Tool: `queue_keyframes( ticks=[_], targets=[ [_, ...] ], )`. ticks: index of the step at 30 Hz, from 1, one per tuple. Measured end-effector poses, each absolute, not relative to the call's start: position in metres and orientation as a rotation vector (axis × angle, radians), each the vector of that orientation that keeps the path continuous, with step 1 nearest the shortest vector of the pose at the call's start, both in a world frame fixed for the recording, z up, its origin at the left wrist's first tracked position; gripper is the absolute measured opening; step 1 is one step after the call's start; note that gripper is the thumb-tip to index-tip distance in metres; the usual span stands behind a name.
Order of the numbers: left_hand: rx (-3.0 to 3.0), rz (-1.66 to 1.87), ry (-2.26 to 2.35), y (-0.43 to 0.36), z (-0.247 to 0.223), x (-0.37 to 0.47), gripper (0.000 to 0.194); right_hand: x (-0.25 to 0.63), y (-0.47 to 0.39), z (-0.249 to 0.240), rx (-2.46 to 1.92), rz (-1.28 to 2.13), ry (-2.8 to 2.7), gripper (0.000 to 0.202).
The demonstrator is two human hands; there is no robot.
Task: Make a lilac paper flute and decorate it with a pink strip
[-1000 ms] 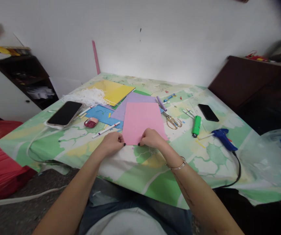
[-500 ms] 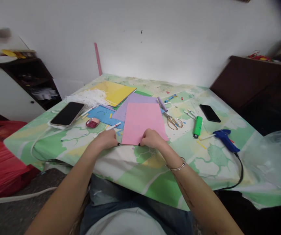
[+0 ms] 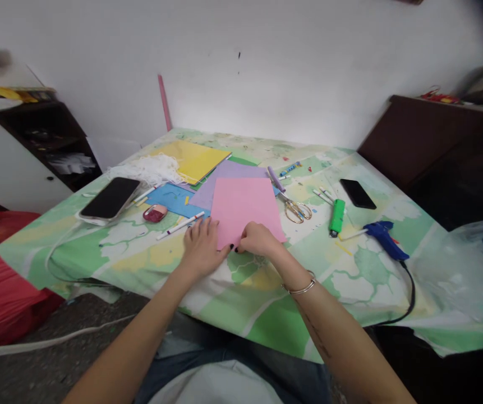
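White wall [image 3: 308, 73] is standing behind desk [image 3: 275, 331]. Left to right: phone [image 3: 110, 198] is lying near white string [image 3: 148, 169]; left hand [image 3: 201, 244] is spreading open, touching pink sheet [image 3: 245, 202] at its near-left corner; sheet is lying front-centre, overlapping purple sheet [image 3: 205, 193]; right hand [image 3: 258, 238] is curling at its near edge, can't tell if pinching; thumbs are nearly meeting; scissors [image 3: 295, 209], blue glue gun [image 3: 386, 240] are lying rightward.

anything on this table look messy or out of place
Mostly the white string: it lies in a loose tangle, partly over the yellow sheet. A yellow scrap also lies loose near the blue glue gun, like litter. The pink sheet shows no visible damage.
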State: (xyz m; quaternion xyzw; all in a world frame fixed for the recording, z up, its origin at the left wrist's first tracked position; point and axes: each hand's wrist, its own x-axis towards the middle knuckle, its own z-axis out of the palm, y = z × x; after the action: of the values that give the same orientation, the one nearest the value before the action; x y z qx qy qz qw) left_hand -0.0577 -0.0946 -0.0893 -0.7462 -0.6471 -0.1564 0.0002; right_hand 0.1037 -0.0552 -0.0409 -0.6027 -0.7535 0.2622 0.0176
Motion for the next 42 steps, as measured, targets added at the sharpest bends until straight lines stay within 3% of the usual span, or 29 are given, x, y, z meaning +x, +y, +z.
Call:
queue_keyframes(
  ticks=[14,21,26,33,42],
  targets=[
    [-2.34,-0.631,-1.979,-0.103,-0.086,-0.101,0.052,0.107,-0.057,-0.041,-1.829,0.849,-2.348,0.027],
    [-2.188,-1.135,-1.646,-0.126,-0.082,-0.076,0.031,0.104,-0.055,-0.041,-1.832,0.818,-2.356,0.032],
    [-2.492,-0.966,-1.235,-0.143,-0.098,-0.04,0.027,0.109,-0.054,-0.041,-1.748,0.801,-2.412,0.022],
    [-2.515,-0.767,-1.287,-0.15,-0.1,-0.04,0.032,0.143,-0.058,-0.041,-1.487,0.81,-2.514,0.011],
    [-2.548,-0.617,-1.435,-0.152,-0.095,-0.032,0.039,0.147,-0.051,-0.038,-1.521,0.904,-2.513,0.01]
  ],
)
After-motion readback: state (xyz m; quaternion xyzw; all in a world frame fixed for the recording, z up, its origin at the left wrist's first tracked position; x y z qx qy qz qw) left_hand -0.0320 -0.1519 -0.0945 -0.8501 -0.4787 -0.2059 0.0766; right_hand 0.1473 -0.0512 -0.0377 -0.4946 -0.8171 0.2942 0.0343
